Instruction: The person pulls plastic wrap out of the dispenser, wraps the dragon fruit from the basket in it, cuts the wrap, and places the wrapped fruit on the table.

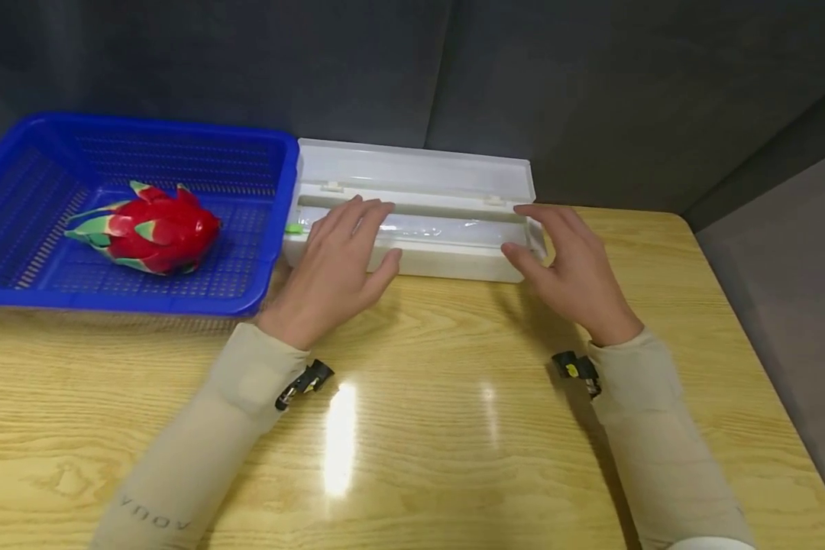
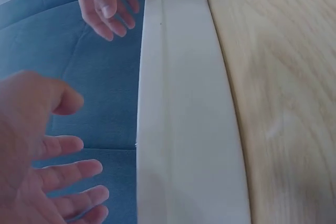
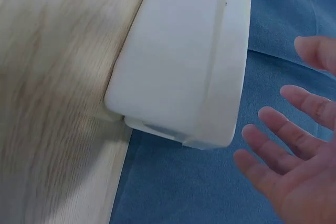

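Observation:
A long white plastic box (image 1: 447, 264) lies at the back of the table, its lid (image 1: 412, 169) tipped open toward the wall. Inside it is a roll of clear plastic wrap (image 1: 447, 229), and a small green piece (image 1: 293, 228) shows at the left end. My left hand (image 1: 340, 263) hovers over the box's left part with fingers spread and holds nothing. At the right end is my right hand (image 1: 572, 267), thumb and fingers apart, with no object in it. Both wrist views show gaps between the fingers and the white box (image 2: 184, 103).
A blue plastic basket (image 1: 144, 302) stands left of the box, close against it. In it lies a red dragon fruit (image 1: 161, 231) with green-tipped scales. Behind rises a dark padded wall (image 1: 591, 99). The wood-grain table (image 1: 440, 428) stretches in front, with its right edge beyond my right arm.

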Demonstrator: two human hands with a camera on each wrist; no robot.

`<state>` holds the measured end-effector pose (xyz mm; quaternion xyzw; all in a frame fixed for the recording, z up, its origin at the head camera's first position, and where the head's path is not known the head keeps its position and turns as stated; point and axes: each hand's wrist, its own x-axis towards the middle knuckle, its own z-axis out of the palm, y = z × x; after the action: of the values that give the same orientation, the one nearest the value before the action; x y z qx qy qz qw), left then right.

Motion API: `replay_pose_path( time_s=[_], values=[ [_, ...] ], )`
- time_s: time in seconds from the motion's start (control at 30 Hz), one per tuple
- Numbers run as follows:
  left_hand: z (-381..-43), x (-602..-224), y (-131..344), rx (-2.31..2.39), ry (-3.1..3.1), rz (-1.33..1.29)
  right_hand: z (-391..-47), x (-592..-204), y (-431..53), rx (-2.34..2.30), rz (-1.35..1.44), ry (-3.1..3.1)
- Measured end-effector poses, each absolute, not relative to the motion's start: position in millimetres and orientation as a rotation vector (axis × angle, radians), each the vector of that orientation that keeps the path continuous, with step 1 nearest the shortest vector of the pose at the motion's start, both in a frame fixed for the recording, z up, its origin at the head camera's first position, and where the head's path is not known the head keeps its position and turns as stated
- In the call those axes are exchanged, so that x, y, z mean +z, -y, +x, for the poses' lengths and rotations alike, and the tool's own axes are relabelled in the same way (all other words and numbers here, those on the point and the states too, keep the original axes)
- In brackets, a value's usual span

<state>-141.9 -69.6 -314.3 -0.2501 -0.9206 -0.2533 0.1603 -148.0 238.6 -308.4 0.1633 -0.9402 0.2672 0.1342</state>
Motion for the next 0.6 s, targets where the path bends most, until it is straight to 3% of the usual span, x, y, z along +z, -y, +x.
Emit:
replay_pose_path(
  time_s=[0.6],
  values=[
    [-167,-330,72,-0.711,2.605,-0.635,-173,-321,-221,0.772,0.534,2.684]
  ],
)
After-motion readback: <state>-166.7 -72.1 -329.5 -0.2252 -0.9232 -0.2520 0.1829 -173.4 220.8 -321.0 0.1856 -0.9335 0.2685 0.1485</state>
